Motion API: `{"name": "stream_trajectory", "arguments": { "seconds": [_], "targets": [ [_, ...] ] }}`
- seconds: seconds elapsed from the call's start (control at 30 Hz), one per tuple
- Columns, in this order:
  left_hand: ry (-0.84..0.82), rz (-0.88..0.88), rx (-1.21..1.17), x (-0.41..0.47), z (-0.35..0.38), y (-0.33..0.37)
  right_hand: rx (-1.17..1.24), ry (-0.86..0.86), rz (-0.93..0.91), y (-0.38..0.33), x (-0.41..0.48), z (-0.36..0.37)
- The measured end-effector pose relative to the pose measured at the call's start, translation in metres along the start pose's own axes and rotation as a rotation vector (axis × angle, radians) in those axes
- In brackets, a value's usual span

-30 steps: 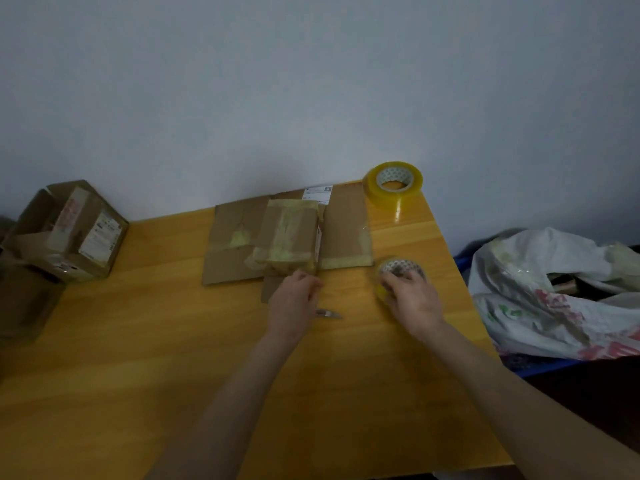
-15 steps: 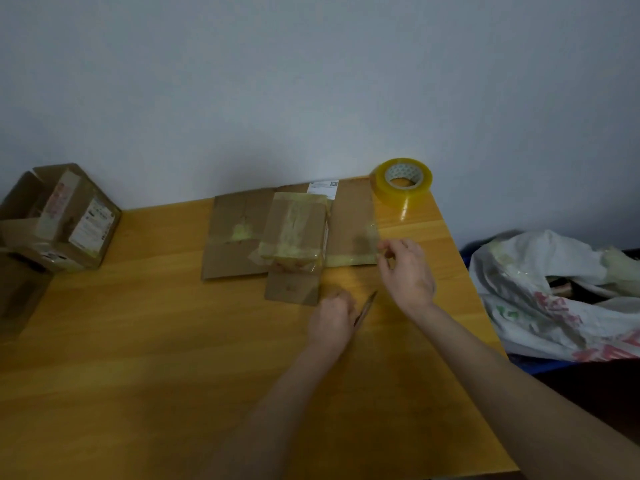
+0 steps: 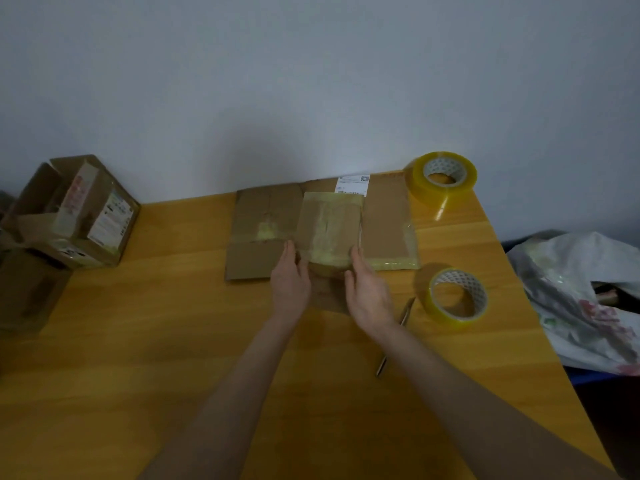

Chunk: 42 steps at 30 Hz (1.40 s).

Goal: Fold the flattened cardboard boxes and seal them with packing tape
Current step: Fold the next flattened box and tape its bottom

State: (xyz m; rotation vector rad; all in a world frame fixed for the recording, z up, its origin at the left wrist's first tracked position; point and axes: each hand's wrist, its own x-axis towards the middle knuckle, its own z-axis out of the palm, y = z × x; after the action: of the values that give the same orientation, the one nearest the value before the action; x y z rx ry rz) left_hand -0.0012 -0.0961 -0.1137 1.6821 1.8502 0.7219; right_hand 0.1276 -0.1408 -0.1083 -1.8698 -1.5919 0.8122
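A small taped cardboard box (image 3: pixel 329 230) stands on a flattened cardboard box (image 3: pixel 263 230) at the back of the wooden table (image 3: pixel 173 341). My left hand (image 3: pixel 290 282) lies against the small box's left side with straight fingers. My right hand (image 3: pixel 369 292) lies against its right side, fingers also straight. A roll of clear packing tape (image 3: pixel 457 294) stands on the table to the right of my right hand. A bigger tape roll (image 3: pixel 441 176) sits at the back right corner. A thin metal blade (image 3: pixel 396 336) lies on the table, partly under my right forearm.
Two folded cardboard boxes (image 3: pixel 72 213) stand at the table's far left. A crumpled plastic bag (image 3: pixel 581 296) sits off the table's right edge. A grey wall (image 3: pixel 311 81) runs right behind the table.
My left hand has put the blade down on the table. Both hands have moved forward to the two sides of the small box. The smaller tape roll now stands uncovered on the table.
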Motion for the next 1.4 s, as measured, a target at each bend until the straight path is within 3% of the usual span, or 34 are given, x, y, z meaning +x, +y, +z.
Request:
{"name": "stream_trajectory", "arguments": {
  "seconds": [0.23,0.37,0.6,0.83,0.97,1.07,1.2,1.3,1.4],
  "targets": [
    [-0.243,0.034,-0.001,0.018,-0.019,-0.019,-0.065,-0.069,-0.109,0.022,0.017,-0.028],
    [-0.341,0.150,-0.003,0.017,-0.029,-0.030,-0.080,-0.001,-0.110,0.027,0.025,-0.031],
    [-0.101,0.226,0.206,0.007,-0.011,-0.033,-0.269,0.066,-0.101,0.024,0.029,-0.026],
    [-0.109,0.113,0.482,0.010,0.001,-0.008,-0.476,0.112,-0.122,0.017,0.031,-0.014],
    [-0.095,0.173,0.534,0.013,-0.003,-0.017,-0.406,0.127,-0.153,0.019,0.033,-0.013],
    [-0.082,0.210,0.386,0.012,-0.004,-0.030,-0.238,0.124,-0.217,0.030,0.029,-0.018],
    [-0.035,0.216,0.028,-0.002,-0.008,-0.032,-0.154,0.101,-0.133,0.038,0.023,-0.024],
    [-0.081,0.049,-0.133,-0.005,-0.008,-0.008,-0.210,0.099,0.050,0.025,0.026,-0.020],
    [-0.110,-0.193,-0.250,0.001,0.008,0.018,-0.114,-0.002,0.208,0.004,0.030,-0.005]
  ]
}}
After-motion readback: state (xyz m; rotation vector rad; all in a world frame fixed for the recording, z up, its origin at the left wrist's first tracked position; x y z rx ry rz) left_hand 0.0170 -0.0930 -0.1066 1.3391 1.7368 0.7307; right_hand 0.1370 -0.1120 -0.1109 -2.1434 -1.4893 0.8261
